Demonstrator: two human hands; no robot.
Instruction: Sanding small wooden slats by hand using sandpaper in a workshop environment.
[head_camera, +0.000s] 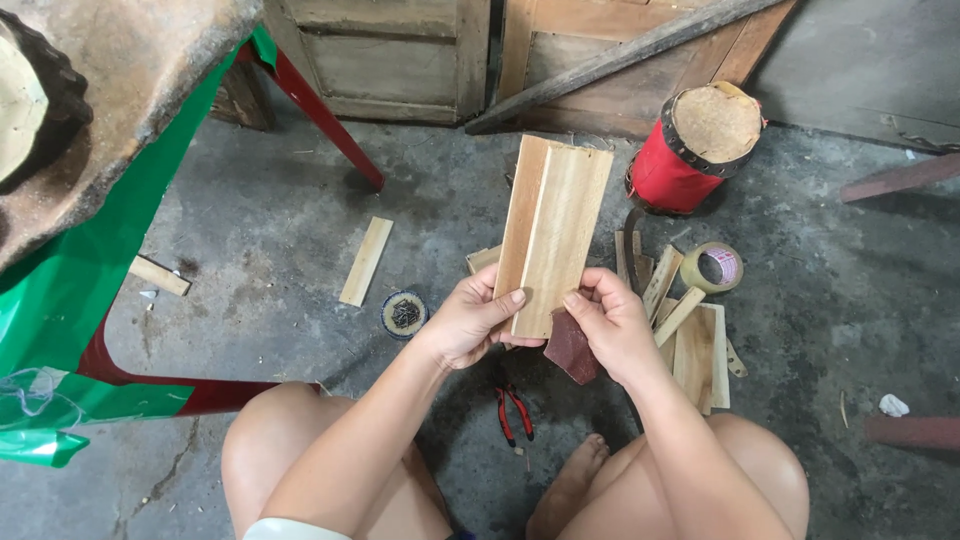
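2 pale flat wooden slats (550, 235), laid side by side, are held upright above the concrete floor (280, 250), their lower ends pinched by both hands: the left hand (470, 320) has its fingers closed on the left slat with the thumb across its face, and the right hand (610, 325) clamps the right slat's lower corner together with a dark red scrap of sandpaper (572, 350) that hangs below its fingers. Just below the hands lie red-handled pliers (514, 412), to the right of the right fingers a heap of short wooden offcuts (690, 340) and a roll of tan tape (712, 266), and beyond the slats' tips a small red drum with a hide top (695, 145).

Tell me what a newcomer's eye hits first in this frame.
Centre frame, the left hand and right hand hold up two pale wooden slats side by side, the right also pinching a reddish-brown piece of sandpaper. Behind them on the concrete floor stands a small red drum, upper right.
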